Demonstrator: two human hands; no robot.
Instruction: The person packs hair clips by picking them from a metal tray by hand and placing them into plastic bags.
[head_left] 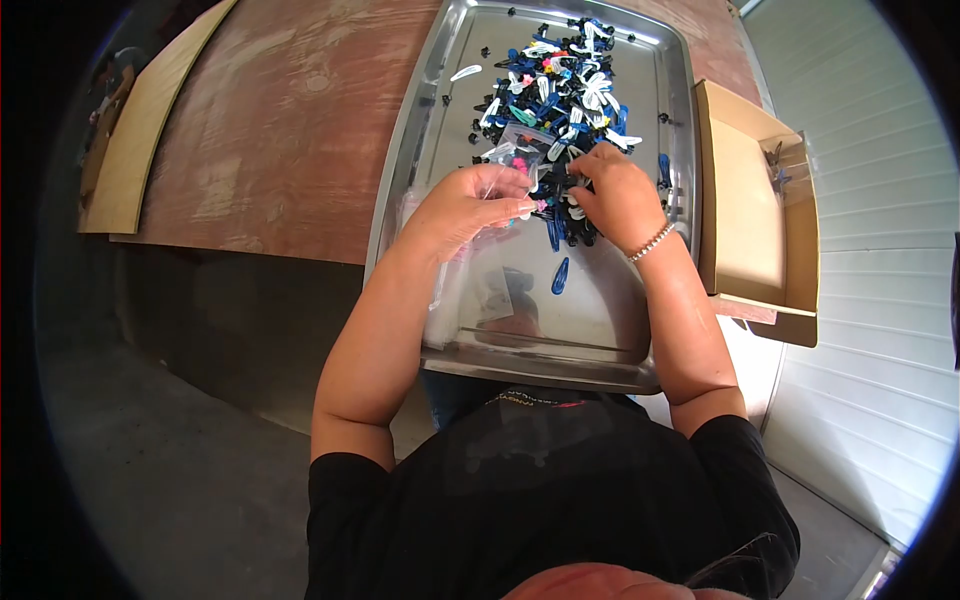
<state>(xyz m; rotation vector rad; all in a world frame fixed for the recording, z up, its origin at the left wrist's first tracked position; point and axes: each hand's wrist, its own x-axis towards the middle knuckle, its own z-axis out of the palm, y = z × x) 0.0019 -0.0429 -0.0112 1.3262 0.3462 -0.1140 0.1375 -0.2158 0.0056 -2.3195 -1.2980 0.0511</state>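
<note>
A large metal tray (610,320) holds a heap of hair clips (560,90) in blue, white and black, with a few pink, yellow and green pieces. At the heap's near left, my left hand (480,205) is closed on a small clear plastic bag (525,142), with pink pieces at its fingertips. My right hand (620,195) reaches into the near right part of the heap, fingers bent; what they hold, if anything, is hidden. One blue clip (561,275) lies apart on the tray, nearer to me. Clear plastic bags (448,305) lie along the tray's left side, below my left wrist.
The tray rests on a reddish wooden table (290,120). An open cardboard box (745,200) stands against its right side, with a few dark pieces inside. A pale wooden board (150,120) lies at the far left, and part of a person (122,68) shows beyond it.
</note>
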